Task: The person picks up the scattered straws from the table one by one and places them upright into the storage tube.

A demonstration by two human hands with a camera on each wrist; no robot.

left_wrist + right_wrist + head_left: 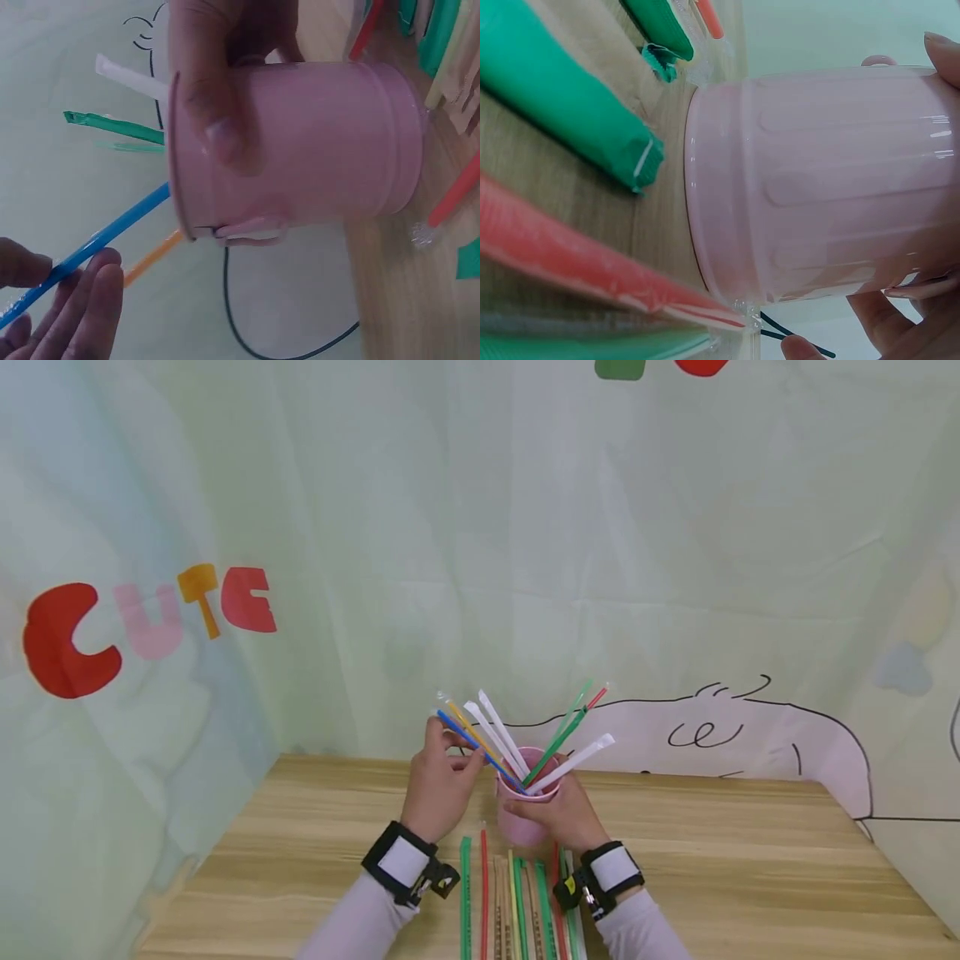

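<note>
A pink bucket [521,827] with small side lugs stands on the wooden table. My right hand [566,810] grips it near the rim, thumb on the near side, as the left wrist view also shows. Out of the bucket lean several wrapped straws: white straws [501,731], a green straw [555,747] and an orange straw [474,727]. At the bucket's left, my left hand [442,781] pinches a blue straw [112,229] between thumb and fingers. The blue straw's lower end is inside the bucket, hidden by the wall in the left wrist view.
In front of the bucket, several more wrapped straws lie side by side on the table [337,860], among them a green paper-wrapped straw [466,893] and a red straw [483,893]. A printed cloth backdrop [450,568] hangs behind the table.
</note>
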